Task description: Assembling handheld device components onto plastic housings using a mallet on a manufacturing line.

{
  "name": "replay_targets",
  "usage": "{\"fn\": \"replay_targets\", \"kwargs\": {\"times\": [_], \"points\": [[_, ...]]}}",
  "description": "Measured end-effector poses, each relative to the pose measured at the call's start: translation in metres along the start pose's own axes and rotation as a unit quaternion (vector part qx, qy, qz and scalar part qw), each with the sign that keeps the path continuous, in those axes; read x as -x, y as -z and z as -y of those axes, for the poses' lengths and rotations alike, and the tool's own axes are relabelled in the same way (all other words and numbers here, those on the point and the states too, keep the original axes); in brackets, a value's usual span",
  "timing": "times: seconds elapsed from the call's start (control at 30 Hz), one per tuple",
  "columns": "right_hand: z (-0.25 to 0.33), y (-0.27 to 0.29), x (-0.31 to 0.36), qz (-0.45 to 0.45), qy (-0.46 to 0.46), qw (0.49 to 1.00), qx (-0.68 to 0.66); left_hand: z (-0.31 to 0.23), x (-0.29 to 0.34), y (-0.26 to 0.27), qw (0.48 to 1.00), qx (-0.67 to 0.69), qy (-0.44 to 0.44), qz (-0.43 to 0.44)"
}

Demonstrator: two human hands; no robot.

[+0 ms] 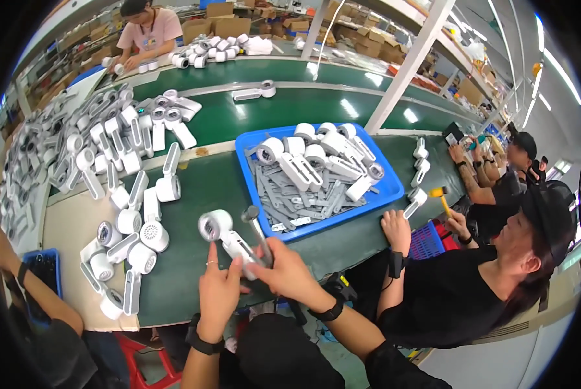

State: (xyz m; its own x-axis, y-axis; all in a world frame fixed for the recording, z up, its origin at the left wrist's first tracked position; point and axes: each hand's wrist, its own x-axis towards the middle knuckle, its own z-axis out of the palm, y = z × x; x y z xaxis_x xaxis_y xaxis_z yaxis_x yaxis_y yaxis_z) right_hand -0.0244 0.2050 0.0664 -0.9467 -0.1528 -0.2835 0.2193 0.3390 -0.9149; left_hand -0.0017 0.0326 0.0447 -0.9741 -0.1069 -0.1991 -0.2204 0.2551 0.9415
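In front of me, above the green bench, is a white handheld fan (214, 225) with a round head and a long slotted handle. My left hand (219, 288) grips it, index finger raised against the head and thumb beside the handle. My right hand (290, 275) is wrapped round a metal-shafted tool (256, 230) with a rounded top end, close beside the fan's handle. A dark lower part of that tool shows beneath the hand. Its exact kind is unclear. Just beyond, a blue tray (323, 225) holds white fan bodies (297, 170) over grey strips (290, 200).
Loose fans (141, 256) lie left of my hands, with a big heap (83, 149) farther back. At right a co-worker (459, 285) holds a yellow-headed hammer (439, 192) near a blue basket (426, 241). A white post (407, 65) rises behind the tray. Another person (149, 35) works across the bench.
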Motion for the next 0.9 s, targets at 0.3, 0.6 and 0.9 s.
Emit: {"fn": "replay_targets", "kwargs": {"times": [0.3,0.6,0.9], "points": [[-0.019,0.031,-0.021,0.053,0.109,0.993,-0.002,-0.013,-0.013,0.038,0.838,-0.362,-0.354,-0.205],[-0.067,0.080,0.004,-0.092,0.155,0.936,-0.303,-0.083,-0.060,0.049,0.938,-0.197,-0.281,0.046],[-0.091,0.071,0.001,-0.128,0.133,0.939,-0.290,-0.092,-0.170,-0.046,0.835,-0.337,-0.397,0.176]]}}
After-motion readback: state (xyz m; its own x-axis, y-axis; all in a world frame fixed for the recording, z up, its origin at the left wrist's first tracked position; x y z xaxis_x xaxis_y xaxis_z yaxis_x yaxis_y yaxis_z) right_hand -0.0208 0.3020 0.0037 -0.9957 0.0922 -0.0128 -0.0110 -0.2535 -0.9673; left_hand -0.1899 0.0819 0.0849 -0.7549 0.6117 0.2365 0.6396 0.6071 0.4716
